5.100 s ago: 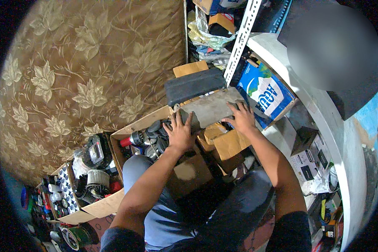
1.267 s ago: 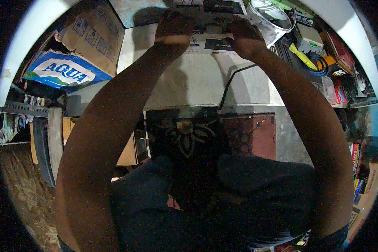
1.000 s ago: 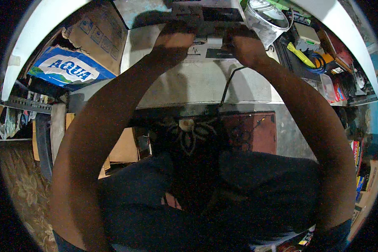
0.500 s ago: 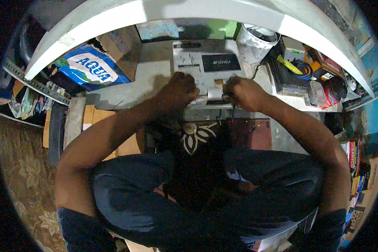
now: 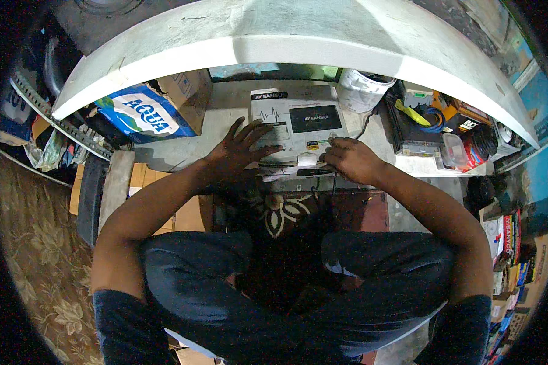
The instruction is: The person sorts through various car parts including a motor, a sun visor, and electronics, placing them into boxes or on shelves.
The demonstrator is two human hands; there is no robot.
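A flat white electronic unit (image 5: 298, 131) with a dark rectangular display panel lay on a low grey shelf (image 5: 225, 109). The left hand (image 5: 240, 152) rested on its left half, fingers spread flat, gripping nothing. The right hand (image 5: 350, 159) pressed its front right edge, fingers curled; whether it clasped anything could not be told. 1 white bucket (image 5: 362, 90) and 1 blue-printed carton (image 5: 146, 109) flanked the unit.

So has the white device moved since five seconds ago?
Yes. The white device was held over the open cardboard carton on the floor; now it lies flat on the grey shelf, right of the blue-printed box, under the left hand and right hand.
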